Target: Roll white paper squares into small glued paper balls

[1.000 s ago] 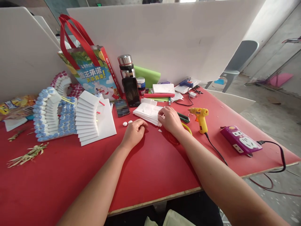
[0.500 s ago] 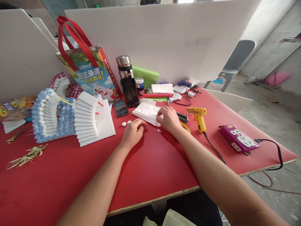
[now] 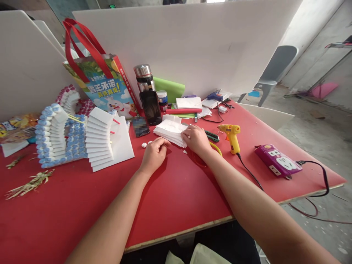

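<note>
The red desk (image 3: 180,205) carries a printed bag (image 3: 110,91) at its rear left and, near its middle, a stack of white paper sheets (image 3: 169,128) lying flat. The right hand (image 3: 197,138), fingers bent, is at the stack's right edge, and the left hand (image 3: 154,154), fingers curled narrow, is at its near left; whether either grips anything cannot be told. A yellow glue gun (image 3: 233,138) lies right of the right hand, and small white pieces (image 3: 144,145) lie just beside the left.
</note>
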`<state>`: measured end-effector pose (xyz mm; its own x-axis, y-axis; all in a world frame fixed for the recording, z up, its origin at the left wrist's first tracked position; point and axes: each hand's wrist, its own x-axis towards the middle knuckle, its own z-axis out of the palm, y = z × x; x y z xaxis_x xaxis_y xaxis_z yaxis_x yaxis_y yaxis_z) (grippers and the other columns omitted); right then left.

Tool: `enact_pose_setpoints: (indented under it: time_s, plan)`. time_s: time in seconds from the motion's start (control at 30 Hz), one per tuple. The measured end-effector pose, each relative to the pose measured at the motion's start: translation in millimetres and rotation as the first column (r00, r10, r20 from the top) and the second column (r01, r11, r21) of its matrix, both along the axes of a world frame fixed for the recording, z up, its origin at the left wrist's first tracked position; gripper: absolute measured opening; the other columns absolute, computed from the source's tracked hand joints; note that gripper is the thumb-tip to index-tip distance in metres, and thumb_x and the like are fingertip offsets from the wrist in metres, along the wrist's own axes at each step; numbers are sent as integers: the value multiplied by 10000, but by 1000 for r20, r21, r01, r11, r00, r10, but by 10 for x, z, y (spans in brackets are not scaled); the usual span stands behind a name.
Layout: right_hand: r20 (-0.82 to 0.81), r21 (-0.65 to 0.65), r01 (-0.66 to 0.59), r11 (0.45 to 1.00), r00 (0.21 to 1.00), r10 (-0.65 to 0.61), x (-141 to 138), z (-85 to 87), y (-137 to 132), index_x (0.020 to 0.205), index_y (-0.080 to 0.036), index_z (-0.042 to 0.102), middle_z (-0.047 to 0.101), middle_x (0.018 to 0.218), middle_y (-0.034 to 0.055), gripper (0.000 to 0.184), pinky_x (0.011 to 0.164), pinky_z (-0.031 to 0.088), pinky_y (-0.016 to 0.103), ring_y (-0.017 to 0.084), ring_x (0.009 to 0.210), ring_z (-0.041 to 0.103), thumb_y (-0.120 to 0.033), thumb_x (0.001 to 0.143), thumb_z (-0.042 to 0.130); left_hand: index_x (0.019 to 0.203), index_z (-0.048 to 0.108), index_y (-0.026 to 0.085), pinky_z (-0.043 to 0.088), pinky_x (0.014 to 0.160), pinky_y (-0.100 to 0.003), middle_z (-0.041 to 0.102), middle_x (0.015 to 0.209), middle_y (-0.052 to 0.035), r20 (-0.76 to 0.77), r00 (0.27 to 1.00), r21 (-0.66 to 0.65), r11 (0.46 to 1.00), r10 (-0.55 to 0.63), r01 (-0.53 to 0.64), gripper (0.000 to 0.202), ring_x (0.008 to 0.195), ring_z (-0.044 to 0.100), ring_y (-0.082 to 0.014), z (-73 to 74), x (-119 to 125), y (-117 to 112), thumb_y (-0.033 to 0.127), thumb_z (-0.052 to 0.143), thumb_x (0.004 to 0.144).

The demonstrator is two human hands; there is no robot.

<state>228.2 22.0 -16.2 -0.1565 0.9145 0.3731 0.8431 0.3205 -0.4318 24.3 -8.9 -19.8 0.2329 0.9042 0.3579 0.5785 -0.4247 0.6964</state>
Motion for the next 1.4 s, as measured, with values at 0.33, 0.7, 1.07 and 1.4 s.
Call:
enact_pose_setpoints:
  time_s: [0.33,0.7,1.07,1.4]
  plan:
    - [-909,-97,-570,816,385,160,74,273,-213,837,-180,770,721,844,47,267,795,498,330,204,820,648,-440,775,757,1126,641,181,594,800,-321,707,1147,-123,812,558,-402,858,172,320,435,1019,696,-237,87,-17,107,507,680,841]
    - [-814,-349,-520,779,580,22,-44,198,-218,746,-160,670,624,700,9,372,519,384,236,116,598,517,-520,725,763,981,743,96,585,769,-339,772,924,-120,766,577,-494,833,282,249,420,847,725,-252,59,71,27,289,878,632]
    - [-824,-385,-491,781,565,-51,22,142,-140,970,-190,732,724,776,30,322,579,511,292,188,671,654,-339,690,786,925,712,152,521,471,-233,691,719,-15,706,696,-423,867,133,263,267,567,622,-135,10,-59,99,347,780,756]
    - [-919,-356,-611,708,368,-144,109,164,-112,856,-177,765,669,647,7,202,456,377,240,110,490,519,-253,674,724,922,734,146,486,459,-216,674,575,-33,744,666,-377,853,49,360,158,491,635,-143,54,-156,102,215,648,809]
